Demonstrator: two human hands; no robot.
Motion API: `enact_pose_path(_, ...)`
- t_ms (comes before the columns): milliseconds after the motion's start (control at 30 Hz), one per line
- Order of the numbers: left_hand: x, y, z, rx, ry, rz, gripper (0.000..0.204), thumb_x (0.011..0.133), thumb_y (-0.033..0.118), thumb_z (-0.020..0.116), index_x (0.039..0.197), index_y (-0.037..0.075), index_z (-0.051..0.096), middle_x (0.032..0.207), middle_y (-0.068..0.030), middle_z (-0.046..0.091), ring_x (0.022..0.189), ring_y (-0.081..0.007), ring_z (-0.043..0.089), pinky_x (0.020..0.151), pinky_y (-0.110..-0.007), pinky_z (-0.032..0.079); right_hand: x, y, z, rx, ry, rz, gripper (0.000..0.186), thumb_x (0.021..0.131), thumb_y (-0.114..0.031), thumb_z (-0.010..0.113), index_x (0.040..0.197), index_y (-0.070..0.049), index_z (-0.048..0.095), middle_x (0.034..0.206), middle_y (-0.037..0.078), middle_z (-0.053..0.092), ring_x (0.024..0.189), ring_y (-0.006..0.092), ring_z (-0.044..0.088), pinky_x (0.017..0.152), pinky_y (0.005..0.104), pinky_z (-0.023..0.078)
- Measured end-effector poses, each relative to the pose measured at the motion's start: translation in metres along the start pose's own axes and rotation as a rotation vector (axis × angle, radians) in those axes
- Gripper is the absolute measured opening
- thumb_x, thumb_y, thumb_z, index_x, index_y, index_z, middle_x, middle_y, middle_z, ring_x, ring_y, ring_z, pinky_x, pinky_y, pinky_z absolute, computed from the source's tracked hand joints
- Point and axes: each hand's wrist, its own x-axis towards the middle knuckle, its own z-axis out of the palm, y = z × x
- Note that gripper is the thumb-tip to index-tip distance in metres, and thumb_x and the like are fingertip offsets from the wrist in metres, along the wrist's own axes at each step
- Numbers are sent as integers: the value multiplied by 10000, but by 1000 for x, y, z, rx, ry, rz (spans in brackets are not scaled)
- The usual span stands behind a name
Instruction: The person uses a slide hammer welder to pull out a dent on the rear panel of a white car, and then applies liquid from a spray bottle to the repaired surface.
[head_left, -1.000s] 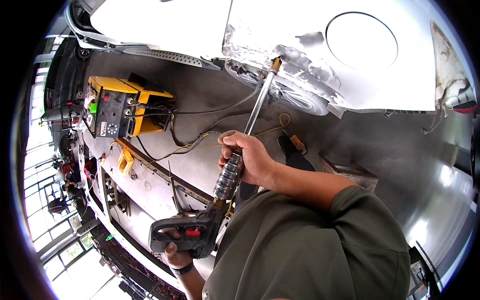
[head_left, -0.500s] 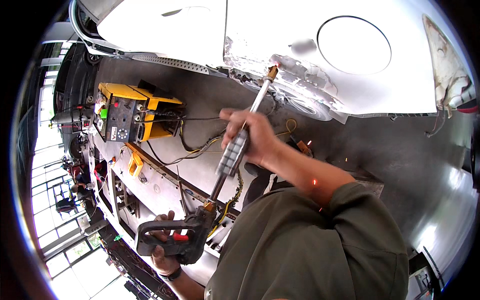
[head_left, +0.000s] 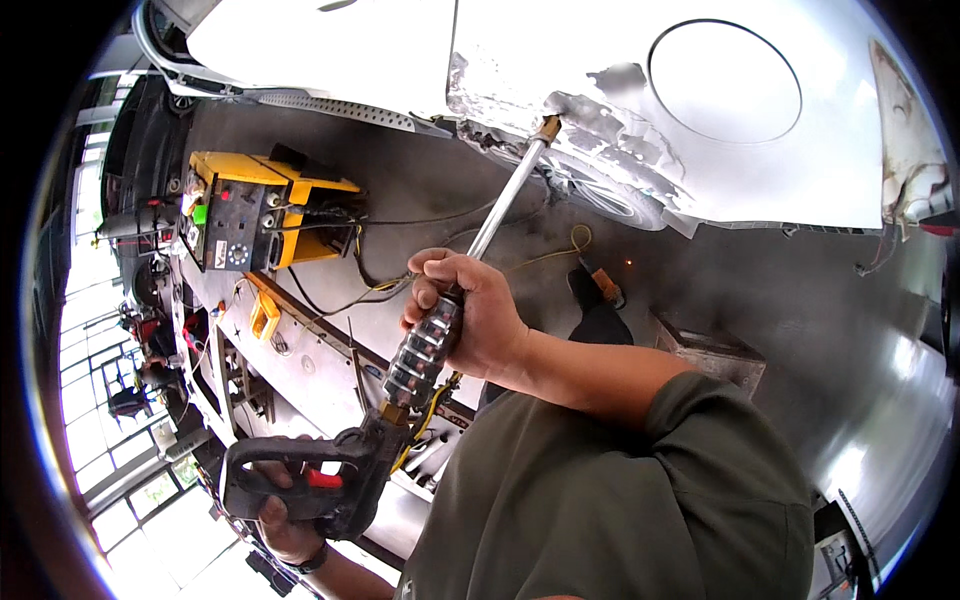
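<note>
Head: puller (head_left: 418, 358) diagonal, tip (head_left: 547, 128) upper right

And here the long silver steel rod (head_left: 505, 205) slants up from the black looped handle (head_left: 367, 475) to the scraped white car panel (head_left: 570, 60), boxy yellow-and-black machine (head_left: 240, 218) left, small yellow tray (head_left: 264, 318) below it, grey-brown rectangular box (head_left: 718, 356) right.

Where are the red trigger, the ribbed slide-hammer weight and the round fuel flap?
Red trigger (head_left: 322, 479): head view, on its exposed middle.
Ribbed slide-hammer weight (head_left: 420, 352): head view, on its ridged side.
Round fuel flap (head_left: 725, 80): head view, on its white face.
</note>
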Motion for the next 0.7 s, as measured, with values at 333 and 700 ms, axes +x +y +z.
enact_pose_path(333,0,-7,-13,35,-25,76,516,832,322,745,1187,12,535,1034,-87,547,1135,-307,602,996,-504,491,48,-78,-19,-103,-44,-172,190,943,-237,488,972,-62,556,657,46,560,620,196,587,606,401,517)
enact_pose_path(700,-37,-30,-34,-41,90,-64,553,759,332,828,1150,28,583,1047,-104,590,1050,-314,632,964,-491,526,-12,21,0,-177,134,85,189,908,-194,559,1017,-41,565,721,41,530,744,219,568,735,401,492)
